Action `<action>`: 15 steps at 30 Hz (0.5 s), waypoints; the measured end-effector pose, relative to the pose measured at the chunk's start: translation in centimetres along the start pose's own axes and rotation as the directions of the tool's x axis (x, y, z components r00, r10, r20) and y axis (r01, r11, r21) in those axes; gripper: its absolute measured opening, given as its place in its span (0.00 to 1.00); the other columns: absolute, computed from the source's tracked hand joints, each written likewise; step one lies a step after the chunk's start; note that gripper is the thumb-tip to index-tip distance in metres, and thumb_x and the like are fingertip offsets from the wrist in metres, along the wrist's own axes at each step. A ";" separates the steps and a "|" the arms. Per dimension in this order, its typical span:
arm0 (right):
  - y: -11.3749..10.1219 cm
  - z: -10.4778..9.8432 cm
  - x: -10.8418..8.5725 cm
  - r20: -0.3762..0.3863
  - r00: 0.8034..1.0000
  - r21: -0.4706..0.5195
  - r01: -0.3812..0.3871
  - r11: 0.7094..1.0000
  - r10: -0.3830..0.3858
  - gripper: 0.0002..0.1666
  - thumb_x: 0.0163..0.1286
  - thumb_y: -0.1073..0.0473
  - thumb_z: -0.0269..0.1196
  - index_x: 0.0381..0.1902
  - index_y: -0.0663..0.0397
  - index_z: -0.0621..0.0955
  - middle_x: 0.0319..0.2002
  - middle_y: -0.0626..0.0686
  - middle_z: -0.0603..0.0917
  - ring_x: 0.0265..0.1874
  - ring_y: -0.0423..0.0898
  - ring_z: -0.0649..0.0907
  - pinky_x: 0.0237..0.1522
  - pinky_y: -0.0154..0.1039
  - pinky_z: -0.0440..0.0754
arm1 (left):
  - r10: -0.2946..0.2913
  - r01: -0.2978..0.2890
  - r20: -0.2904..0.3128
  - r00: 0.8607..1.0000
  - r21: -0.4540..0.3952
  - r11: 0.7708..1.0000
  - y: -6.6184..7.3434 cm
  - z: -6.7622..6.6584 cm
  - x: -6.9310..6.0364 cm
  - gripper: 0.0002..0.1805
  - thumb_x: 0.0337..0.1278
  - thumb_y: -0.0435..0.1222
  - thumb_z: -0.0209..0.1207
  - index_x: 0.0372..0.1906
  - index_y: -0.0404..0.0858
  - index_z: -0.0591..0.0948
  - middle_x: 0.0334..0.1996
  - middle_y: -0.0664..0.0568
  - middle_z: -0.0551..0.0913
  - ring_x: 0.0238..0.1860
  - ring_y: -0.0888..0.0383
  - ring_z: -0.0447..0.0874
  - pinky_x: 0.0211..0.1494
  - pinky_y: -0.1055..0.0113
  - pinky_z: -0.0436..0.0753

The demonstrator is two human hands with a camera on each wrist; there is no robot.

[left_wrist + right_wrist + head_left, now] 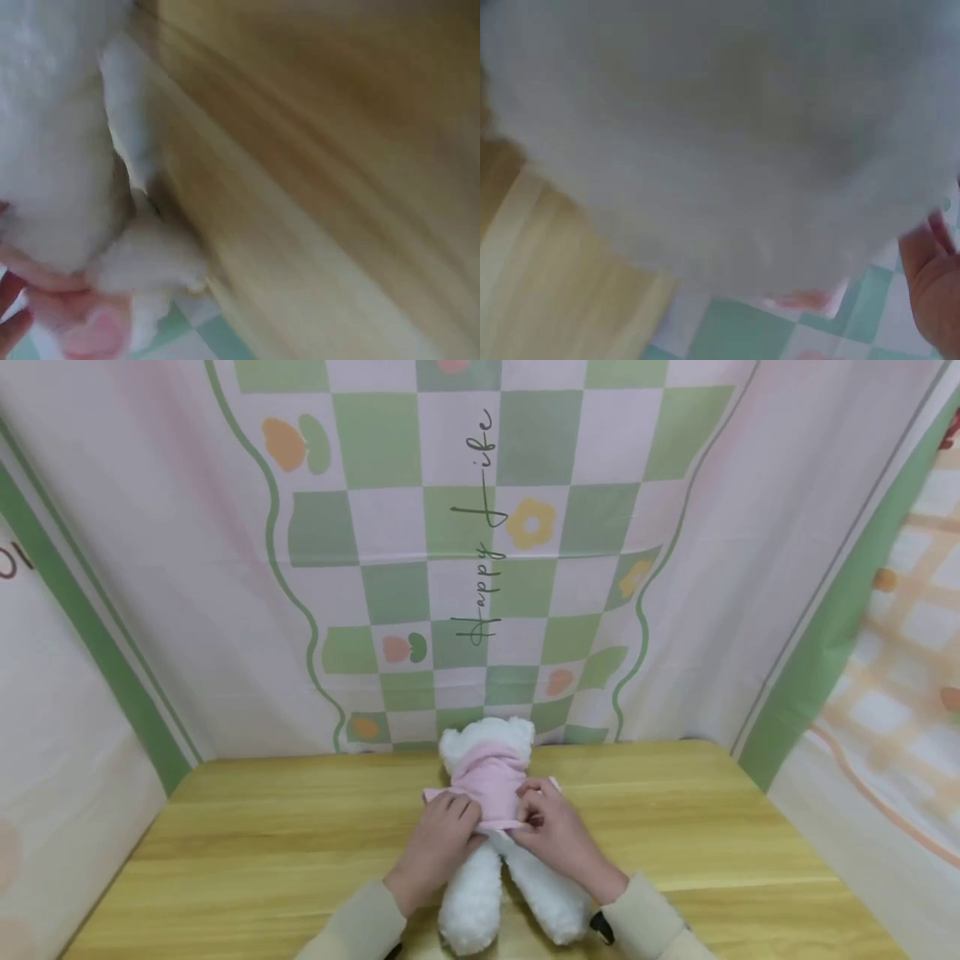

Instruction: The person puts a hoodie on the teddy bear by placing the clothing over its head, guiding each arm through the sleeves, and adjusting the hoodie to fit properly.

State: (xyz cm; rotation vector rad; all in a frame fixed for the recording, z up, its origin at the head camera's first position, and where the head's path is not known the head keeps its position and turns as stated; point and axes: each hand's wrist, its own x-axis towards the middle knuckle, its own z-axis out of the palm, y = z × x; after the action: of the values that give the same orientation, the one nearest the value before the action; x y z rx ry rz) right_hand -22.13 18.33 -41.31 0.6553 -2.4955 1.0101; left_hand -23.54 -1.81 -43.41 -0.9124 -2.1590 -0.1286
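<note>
A white plush bear (471, 902) lies on the table, its head toward the back wall and its legs toward me. It wears a pink shirt (495, 793). At the shirt's lower left edge my left hand (438, 837) holds the cloth with bent fingers. My right hand (558, 833) pinches the hem on the right side, thumb near the bottom edge. White fur (727, 150) fills most of the right wrist view, with the right hand (937, 292) at its edge. The left wrist view shows a furry leg (52, 150) beside fingertips (11, 322).
The wooden table (285, 843) spreads out on both sides of the bear. Behind it hangs a green-and-white checked cloth (390, 593) with flowers and lettering. Printed cloths also hang at the left (67, 735) and the right (885, 693).
</note>
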 end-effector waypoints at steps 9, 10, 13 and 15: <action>0.0 -1.5 -0.1 0.190 0.972 -0.083 0.160 0.984 -0.142 0.08 0.54 0.60 0.71 0.20 0.49 0.81 0.32 0.45 0.76 0.31 0.36 0.76 0.34 0.29 0.78 | 0.110 -0.111 -0.019 0.994 -0.034 0.993 -0.5 -0.5 -1.0 0.10 0.45 0.33 0.66 0.35 0.47 0.81 0.32 0.60 0.83 0.30 0.67 0.81 0.31 0.78 0.80; -0.1 -1.6 0.0 0.209 0.971 -0.075 0.134 0.988 -0.116 0.07 0.56 0.60 0.70 0.22 0.50 0.81 0.32 0.45 0.76 0.31 0.35 0.76 0.34 0.28 0.78 | 0.129 -0.129 -0.005 0.992 -0.052 0.990 -0.6 -0.7 -1.2 0.12 0.44 0.32 0.66 0.37 0.46 0.82 0.35 0.59 0.84 0.33 0.67 0.83 0.34 0.78 0.82; -0.4 -1.6 0.8 0.193 0.978 -0.098 0.096 0.991 -0.075 0.05 0.58 0.60 0.68 0.31 0.54 0.81 0.34 0.49 0.79 0.34 0.40 0.79 0.37 0.33 0.81 | 0.157 -0.156 0.016 0.987 -0.079 0.985 -0.7 -1.1 -1.5 0.18 0.41 0.29 0.67 0.43 0.45 0.84 0.41 0.57 0.85 0.41 0.64 0.85 0.45 0.75 0.83; -0.9 -1.3 1.5 0.167 0.984 -0.142 0.086 0.986 -0.062 0.12 0.57 0.60 0.69 0.39 0.56 0.81 0.40 0.54 0.81 0.41 0.46 0.81 0.45 0.40 0.82 | 0.166 -0.164 0.013 0.986 -0.076 0.984 -0.7 -1.1 -1.6 0.18 0.42 0.29 0.67 0.43 0.44 0.84 0.43 0.57 0.85 0.43 0.63 0.85 0.48 0.74 0.83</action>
State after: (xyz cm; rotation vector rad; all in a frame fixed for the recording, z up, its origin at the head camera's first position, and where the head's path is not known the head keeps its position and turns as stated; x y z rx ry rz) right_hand -22.65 18.29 -39.16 0.8059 -2.6326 0.7631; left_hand -22.62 -3.63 -43.64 -1.1352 -2.0977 -0.1194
